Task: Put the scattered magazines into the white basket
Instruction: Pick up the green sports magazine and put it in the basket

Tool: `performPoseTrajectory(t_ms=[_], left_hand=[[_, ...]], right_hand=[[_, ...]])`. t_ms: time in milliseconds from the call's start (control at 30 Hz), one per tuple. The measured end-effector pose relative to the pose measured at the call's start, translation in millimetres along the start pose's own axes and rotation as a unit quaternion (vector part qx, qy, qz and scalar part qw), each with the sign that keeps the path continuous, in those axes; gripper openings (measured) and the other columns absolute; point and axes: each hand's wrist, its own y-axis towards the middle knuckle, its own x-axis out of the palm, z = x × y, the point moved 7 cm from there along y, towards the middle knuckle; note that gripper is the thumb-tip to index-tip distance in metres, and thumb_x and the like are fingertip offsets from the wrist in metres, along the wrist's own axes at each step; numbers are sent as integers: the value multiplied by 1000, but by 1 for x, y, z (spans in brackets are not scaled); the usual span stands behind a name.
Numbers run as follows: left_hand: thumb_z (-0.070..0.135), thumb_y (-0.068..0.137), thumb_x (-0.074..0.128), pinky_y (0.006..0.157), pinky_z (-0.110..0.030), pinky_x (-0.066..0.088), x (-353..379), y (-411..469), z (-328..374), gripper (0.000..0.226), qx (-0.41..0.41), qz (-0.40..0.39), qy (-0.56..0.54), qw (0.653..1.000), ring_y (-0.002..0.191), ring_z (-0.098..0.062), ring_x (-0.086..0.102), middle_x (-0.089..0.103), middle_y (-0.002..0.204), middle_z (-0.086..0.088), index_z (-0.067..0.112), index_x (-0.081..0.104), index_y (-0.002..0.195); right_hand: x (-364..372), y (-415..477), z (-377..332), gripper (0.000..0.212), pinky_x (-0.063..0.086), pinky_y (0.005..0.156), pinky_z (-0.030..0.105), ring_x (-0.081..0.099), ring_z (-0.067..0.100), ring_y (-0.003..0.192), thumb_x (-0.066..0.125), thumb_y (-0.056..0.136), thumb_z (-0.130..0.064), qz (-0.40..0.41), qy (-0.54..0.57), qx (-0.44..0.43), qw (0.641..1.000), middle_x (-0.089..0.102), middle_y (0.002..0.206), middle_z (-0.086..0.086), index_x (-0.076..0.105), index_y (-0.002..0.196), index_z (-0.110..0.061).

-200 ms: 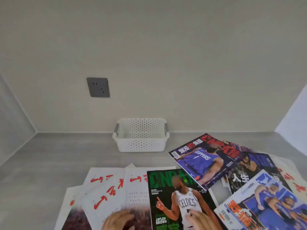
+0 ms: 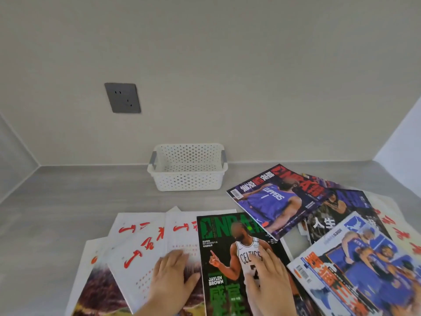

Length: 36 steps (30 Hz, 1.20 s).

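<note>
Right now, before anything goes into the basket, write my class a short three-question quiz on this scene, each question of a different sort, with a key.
1. True or false: the white perforated plastic basket holds no magazine yet.
2. The right hand lies flat on: A the basket; B the green-covered basketball magazine; C the grey wall socket.
3. Fill in: the left hand rests on a white magazine with ___ lettering.
Key: 1 true; 2 B; 3 red.
</note>
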Motion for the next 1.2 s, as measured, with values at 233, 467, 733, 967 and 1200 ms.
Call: performPoseTrajectory(t_ms=[233,467,733,967,1200], left_hand=[[56,84,33,116,-44,-4,17,29,38,71,-47,-42,25,998,143,-24,-2,9,154,-2,18,14,141],[26,80,54,89,-36,45,6,39,52,9,-128,-56,-297,945,98,-23,58,66,103,-6,21,61,85],[8,78,55,97,-47,44,7,35,54,17,-124,-24,-349,929,109,-30,50,54,115,-11,13,58,94],[12,85,54,37,-12,38,4,23,42,44,-166,-42,-417,893,61,-3,51,54,82,6,11,39,126],[10,84,52,61,-27,42,3,32,37,37,-232,-86,-469,848,66,-17,53,58,87,-9,1,47,120]], right_hand=[[12,2,2,42,-9,111,21,69,21,90,42,65,-42,-48,-57,22,997,74,98,2,72,88,-23],[18,5,7,46,-9,112,22,68,24,94,37,66,-38,-42,-54,31,997,73,101,6,71,91,-19],[17,4,7,46,-8,112,24,69,21,92,36,66,-39,-59,-67,31,996,73,100,3,72,89,-20],[31,-26,-47,51,7,105,33,61,17,106,35,67,-52,-133,-71,-47,987,71,106,-6,70,95,-28],[30,-30,-52,51,4,108,29,65,4,97,72,40,-63,-139,-50,-87,985,70,102,-17,70,82,-35]])
